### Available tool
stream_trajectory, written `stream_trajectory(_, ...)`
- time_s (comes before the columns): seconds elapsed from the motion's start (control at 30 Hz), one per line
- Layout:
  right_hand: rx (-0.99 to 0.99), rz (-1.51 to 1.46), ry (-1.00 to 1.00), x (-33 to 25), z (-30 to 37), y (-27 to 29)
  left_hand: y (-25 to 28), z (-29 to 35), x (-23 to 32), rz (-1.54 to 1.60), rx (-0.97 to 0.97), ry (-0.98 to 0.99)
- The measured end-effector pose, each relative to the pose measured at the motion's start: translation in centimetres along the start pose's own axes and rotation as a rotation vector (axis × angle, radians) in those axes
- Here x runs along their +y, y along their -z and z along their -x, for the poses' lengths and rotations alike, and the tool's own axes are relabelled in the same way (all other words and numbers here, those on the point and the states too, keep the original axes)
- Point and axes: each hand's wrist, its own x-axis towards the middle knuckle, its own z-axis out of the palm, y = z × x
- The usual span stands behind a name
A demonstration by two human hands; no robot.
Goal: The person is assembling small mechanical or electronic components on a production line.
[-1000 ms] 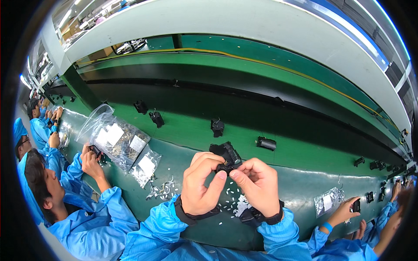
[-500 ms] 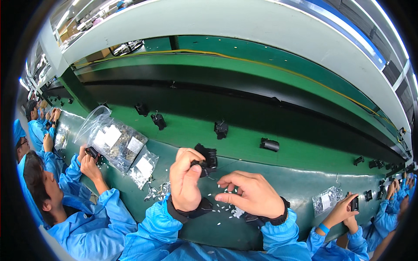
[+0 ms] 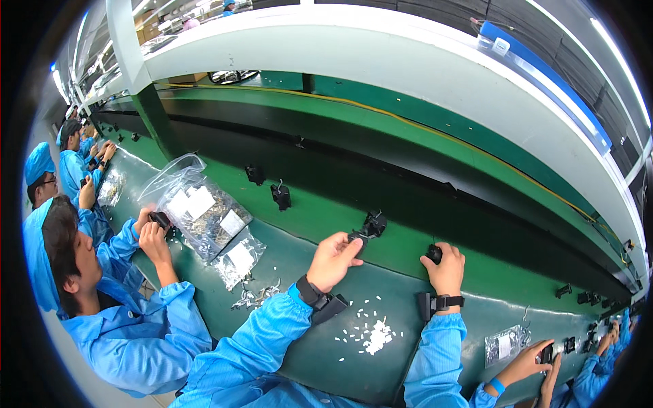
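My left hand is closed on a black plastic part, holding it over the far edge of the green table. Just beyond it, another black part with a wire hook rests on the green strip; whether the two touch I cannot tell. My right hand reaches out to that strip, its fingers wrapped round a black cylindrical part, mostly hidden. Between my wrists on the table lies a heap of small white pieces, with several scattered round it.
Left of my left arm lie loose metal pieces, a small clear bag and a big clear bag of metal parts. More black parts sit along the green strip. Co-workers in blue sit close on both sides.
My left hand has moved away from me to the strip's edge with its black part. My right hand has left the white pieces and taken hold of a black part on the strip.
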Motion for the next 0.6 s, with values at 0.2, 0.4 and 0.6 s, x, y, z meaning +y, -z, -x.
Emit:
stream_trajectory(0.2,-0.275,-0.378,0.018,-4.1,0.0,4.0,6.0,-4.8,-2.7,0.037,0.152,-0.025)
stream_trajectory(0.4,-0.638,-1.007,0.280,-9.1,2.5,8.2,5.6,-5.1,-2.6,0.004,0.195,-0.014)
stream_trajectory(0.6,-0.670,-1.187,0.429,-10.5,4.2,10.0,3.4,-3.4,-0.1,-0.270,0.291,-0.048)
